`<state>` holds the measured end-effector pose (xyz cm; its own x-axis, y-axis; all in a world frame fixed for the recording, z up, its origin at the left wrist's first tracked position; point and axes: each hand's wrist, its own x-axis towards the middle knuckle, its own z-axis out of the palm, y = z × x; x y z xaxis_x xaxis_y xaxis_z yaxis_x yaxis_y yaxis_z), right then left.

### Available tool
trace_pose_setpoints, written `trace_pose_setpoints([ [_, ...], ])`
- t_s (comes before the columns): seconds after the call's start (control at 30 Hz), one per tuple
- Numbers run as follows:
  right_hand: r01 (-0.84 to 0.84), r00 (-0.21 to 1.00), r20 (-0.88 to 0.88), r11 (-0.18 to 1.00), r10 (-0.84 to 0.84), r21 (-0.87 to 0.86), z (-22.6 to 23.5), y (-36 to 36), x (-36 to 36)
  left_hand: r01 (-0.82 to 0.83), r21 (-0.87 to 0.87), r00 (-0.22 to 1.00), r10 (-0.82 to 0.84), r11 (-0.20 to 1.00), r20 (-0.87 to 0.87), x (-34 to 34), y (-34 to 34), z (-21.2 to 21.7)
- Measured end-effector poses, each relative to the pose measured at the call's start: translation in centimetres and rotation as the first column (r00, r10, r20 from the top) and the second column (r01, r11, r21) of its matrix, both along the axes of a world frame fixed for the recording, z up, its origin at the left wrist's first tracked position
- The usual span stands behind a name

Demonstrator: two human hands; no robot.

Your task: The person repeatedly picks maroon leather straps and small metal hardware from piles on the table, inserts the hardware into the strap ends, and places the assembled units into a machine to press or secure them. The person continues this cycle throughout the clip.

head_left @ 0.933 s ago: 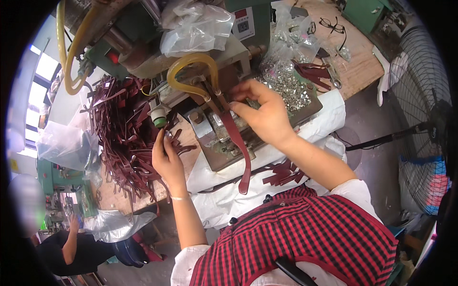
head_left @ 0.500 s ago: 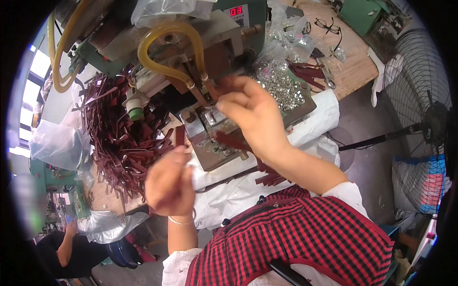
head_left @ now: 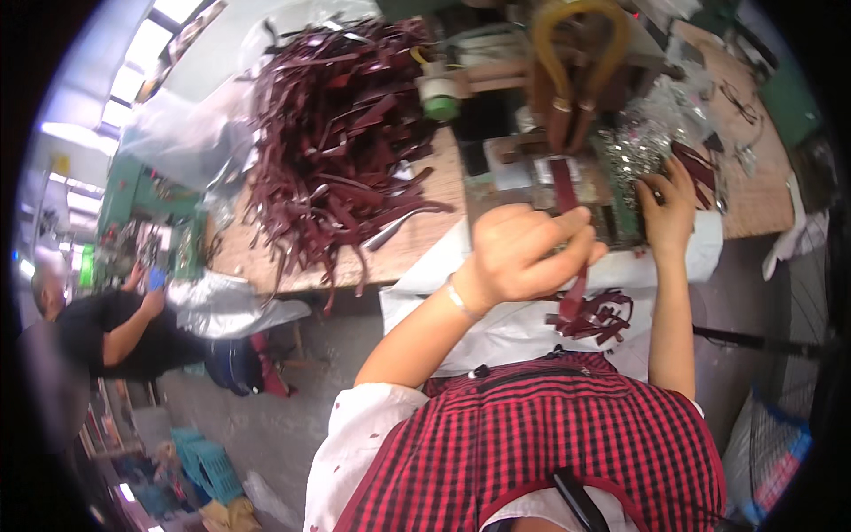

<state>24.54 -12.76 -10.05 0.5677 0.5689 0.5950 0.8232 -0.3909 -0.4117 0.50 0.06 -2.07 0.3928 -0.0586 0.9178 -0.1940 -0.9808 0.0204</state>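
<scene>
My left hand (head_left: 532, 255) is closed on a dark red leather strap (head_left: 564, 184). The strap's far end lies on the small metal plate of the bench machine (head_left: 519, 173), below its two prongs (head_left: 567, 124). My right hand (head_left: 671, 208) is at the near side of a heap of small shiny metal pieces (head_left: 643, 146). Its thumb and fingers are curved and apart, with nothing visible between them. Below my left hand, several dark red straps (head_left: 596, 317) hang in a bunch over the white cloth.
A big pile of dark red straps (head_left: 341, 151) covers the bench's left part. A yellow hose (head_left: 542, 44) loops above the machine. Glasses (head_left: 738, 102) lie at the far right, and a fan (head_left: 789, 417) stands beyond the bench. Another person (head_left: 124, 328) works at the left.
The view has swung left. My left hand has brought its strap onto the machine's plate. My right hand has left the prongs and moved right to the metal pieces.
</scene>
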Motion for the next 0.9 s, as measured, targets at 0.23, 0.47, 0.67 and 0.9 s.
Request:
trace_pose_setpoints([
  [0.23,0.04,0.984,-0.178,0.991,-0.016,0.128,0.2,2.1,-0.2,-0.069,-0.175,0.994,0.054,0.982,-0.092,-1.7,-1.7,0.6],
  [0.47,0.281,0.69,-0.658,0.727,0.301,0.627,-0.2,-1.0,0.3,-0.853,-0.268,0.521,0.765,0.448,-0.379,-17.5,2.2,1.3],
  [0.67,0.214,0.668,-0.631,0.711,0.394,0.67,0.0,5.2,-1.7,-0.979,0.201,-0.176,0.661,-0.039,-0.729,-26.7,8.1,-7.8],
  [0.9,0.078,0.801,-0.533,0.836,0.272,0.544,1.4,2.7,-2.0,-0.998,0.056,-0.044,0.7,-0.006,-0.712,-26.1,7.9,-8.1],
])
